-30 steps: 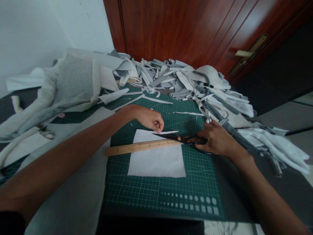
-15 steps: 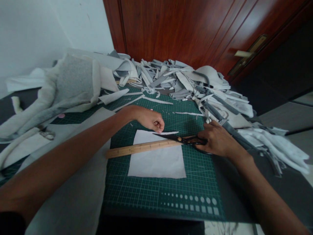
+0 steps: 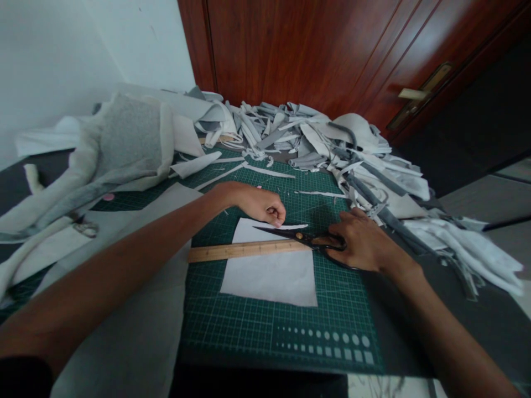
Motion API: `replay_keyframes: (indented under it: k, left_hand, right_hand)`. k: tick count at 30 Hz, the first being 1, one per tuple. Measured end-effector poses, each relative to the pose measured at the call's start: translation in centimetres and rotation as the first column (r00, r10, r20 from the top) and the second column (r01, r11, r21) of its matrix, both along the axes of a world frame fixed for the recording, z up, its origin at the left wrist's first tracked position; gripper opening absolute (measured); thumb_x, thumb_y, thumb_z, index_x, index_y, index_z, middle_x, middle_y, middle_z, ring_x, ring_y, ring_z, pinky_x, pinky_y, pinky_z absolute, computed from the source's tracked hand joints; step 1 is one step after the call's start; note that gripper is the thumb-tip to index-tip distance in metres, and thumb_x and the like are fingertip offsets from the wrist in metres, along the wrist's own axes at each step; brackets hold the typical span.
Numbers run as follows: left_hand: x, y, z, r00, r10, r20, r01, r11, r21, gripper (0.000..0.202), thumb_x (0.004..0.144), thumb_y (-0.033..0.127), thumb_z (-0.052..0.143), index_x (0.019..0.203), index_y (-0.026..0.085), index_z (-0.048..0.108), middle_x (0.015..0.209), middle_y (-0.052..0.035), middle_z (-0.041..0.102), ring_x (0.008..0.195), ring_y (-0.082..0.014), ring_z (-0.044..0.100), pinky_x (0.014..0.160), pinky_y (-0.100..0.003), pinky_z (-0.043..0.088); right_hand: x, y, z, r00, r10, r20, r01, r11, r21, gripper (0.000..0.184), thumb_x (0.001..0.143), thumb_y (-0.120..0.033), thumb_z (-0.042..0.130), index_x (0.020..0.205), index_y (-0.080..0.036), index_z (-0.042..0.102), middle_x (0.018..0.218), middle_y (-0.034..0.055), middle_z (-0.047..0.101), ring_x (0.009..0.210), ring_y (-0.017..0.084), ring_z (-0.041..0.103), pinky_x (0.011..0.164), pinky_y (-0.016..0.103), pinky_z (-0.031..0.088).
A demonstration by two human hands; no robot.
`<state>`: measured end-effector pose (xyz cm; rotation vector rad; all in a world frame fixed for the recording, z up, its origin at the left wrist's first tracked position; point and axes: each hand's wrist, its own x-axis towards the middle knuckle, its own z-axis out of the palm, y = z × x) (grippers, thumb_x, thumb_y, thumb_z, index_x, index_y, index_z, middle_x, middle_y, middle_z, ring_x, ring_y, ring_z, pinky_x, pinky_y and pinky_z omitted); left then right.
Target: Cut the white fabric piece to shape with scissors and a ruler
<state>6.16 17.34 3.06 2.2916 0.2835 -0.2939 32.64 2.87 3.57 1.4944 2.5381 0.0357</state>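
A white piece of fabric (image 3: 271,279) lies on the green cutting mat (image 3: 332,309), with a wooden ruler (image 3: 249,250) across it. My right hand (image 3: 362,240) is closed around the handles of black scissors (image 3: 299,236). Their blades are parted at the fabric's far edge, where a thin strip (image 3: 295,226) is partly separated. Curled at that same edge, my left hand (image 3: 262,205) pinches the strip near the blade tips. The fingertips hide just where they grip it.
Grey and white scraps (image 3: 274,130) are heaped along the back and right side. A bulky felt-like bundle (image 3: 128,130) lies at the left. A large pale sheet (image 3: 133,331) lies under my left forearm. A brown door (image 3: 290,50) rises behind.
The scissors have moved left along the far edge, deeper into the fabric. My left hand has shifted slightly right, and the fabric has turned a little. The view has also shifted slightly.
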Motion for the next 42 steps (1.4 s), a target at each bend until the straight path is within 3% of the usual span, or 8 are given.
replay_keyframes:
  k: [14,42]
  left_hand:
    - [0.09,-0.01,-0.19,1.000,-0.017,0.012,0.017,0.998,0.064,0.020,0.094,0.030,0.057,0.093,0.017,0.072,0.083,-0.0038,0.065,0.074,-0.0170,0.055,0.067,-0.028,0.039]
    - [-0.03,0.12,0.04,0.999,-0.033,0.039,0.032,0.999,0.022,0.015,0.094,0.028,0.058,0.088,0.019,0.068,0.080,-0.0006,0.064,0.072,-0.0142,0.055,0.069,-0.025,0.040]
  right_hand:
    - [-0.26,0.07,-0.37,0.999,0.028,-0.021,-0.028,1.000,0.011,0.033,0.091,-0.048,0.060,0.073,-0.020,0.063,0.073,0.0059,0.067,0.081,0.025,0.056,0.083,0.040,0.029]
    - [0.25,0.17,-0.64,0.996,0.054,-0.066,-0.052,0.998,0.028,0.036,0.092,-0.048,0.061,0.072,-0.019,0.067,0.070,0.0064,0.063,0.076,0.023,0.054,0.079,0.039,0.029]
